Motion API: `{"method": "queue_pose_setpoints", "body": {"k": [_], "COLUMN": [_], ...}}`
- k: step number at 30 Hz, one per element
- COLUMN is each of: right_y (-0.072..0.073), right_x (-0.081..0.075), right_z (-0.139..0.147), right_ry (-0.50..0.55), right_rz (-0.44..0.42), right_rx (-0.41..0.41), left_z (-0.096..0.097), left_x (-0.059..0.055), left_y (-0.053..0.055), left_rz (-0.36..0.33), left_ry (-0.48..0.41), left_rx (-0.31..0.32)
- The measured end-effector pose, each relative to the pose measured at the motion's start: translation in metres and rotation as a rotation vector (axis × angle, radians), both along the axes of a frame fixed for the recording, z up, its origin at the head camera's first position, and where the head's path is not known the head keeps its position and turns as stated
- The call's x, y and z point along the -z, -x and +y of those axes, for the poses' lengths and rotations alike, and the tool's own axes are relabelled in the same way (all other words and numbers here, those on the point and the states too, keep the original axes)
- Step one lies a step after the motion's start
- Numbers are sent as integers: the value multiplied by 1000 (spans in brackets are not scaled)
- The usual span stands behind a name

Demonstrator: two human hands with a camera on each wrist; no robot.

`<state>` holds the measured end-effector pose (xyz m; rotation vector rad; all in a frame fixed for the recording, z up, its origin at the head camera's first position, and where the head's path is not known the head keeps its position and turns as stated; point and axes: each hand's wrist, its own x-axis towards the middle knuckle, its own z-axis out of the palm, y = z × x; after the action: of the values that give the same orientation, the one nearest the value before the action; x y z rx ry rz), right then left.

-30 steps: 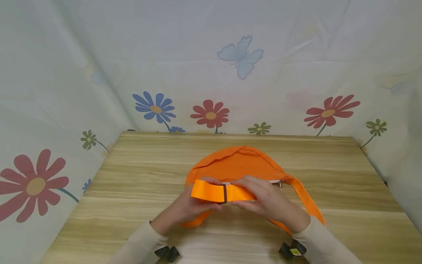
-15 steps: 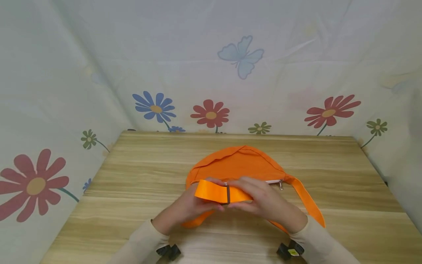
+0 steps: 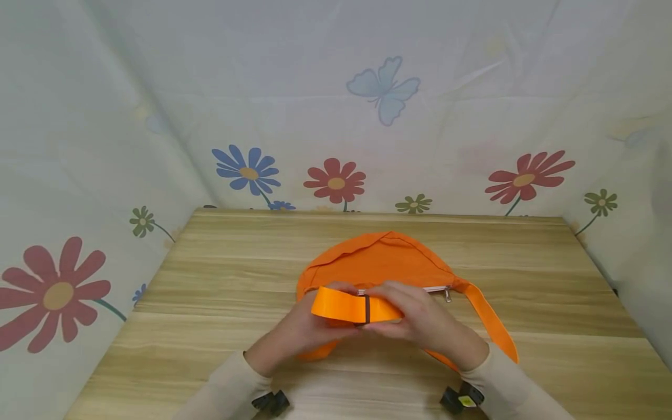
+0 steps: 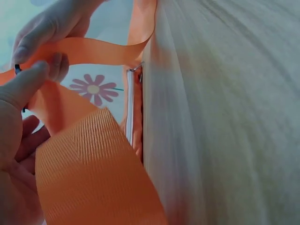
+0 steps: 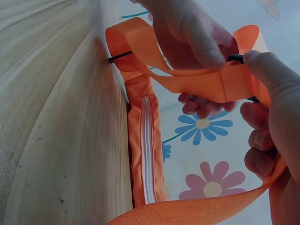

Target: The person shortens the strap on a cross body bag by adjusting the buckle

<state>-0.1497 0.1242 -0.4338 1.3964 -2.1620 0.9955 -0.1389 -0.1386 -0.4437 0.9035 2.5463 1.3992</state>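
Observation:
An orange waist bag [image 3: 380,259] lies on the table, its white zipper [image 5: 148,154] facing the person. Above its near edge both hands hold up the orange webbing strap [image 3: 338,305], which folds into a loop at the left. My left hand [image 3: 299,329] grips the strap left of a black slider buckle [image 3: 367,309], thumb below and fingers behind. From the right, my right hand [image 3: 433,321] pinches the strap close beside the buckle. In the right wrist view, the right thumb presses at the buckle's end and the left thumb lies on the webbing.
A wood-grain table [image 3: 210,262] carries the bag. Another length of strap [image 3: 490,321] runs down from the bag's right end toward the near side. A second black bar [image 5: 121,56] crosses the strap near the bag's other end. Flower-printed curtains [image 3: 451,116] stand behind the table and at both sides.
The buckle and strap loop have shifted slightly right with the left hand. The right hand has come a little left, bringing both hands closer together. The bag has stayed in place.

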Motion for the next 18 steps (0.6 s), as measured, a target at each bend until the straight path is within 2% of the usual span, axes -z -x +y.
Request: {"method": "queue_pose_setpoints", "body": {"k": [3, 8, 18], "right_y": [1, 1, 0], "right_x": [1, 1, 0], "right_z": [0, 1, 6], "right_ry": [3, 2, -9], "right_rz": [12, 17, -13], "right_rx": [3, 4, 16], "left_z": [0, 0, -7], "left_x": [1, 0, -5], "left_y": [-1, -1, -2], "left_rz": [66, 167, 242], "left_ry": [13, 33, 57], "left_rx": [-4, 31, 45]}}
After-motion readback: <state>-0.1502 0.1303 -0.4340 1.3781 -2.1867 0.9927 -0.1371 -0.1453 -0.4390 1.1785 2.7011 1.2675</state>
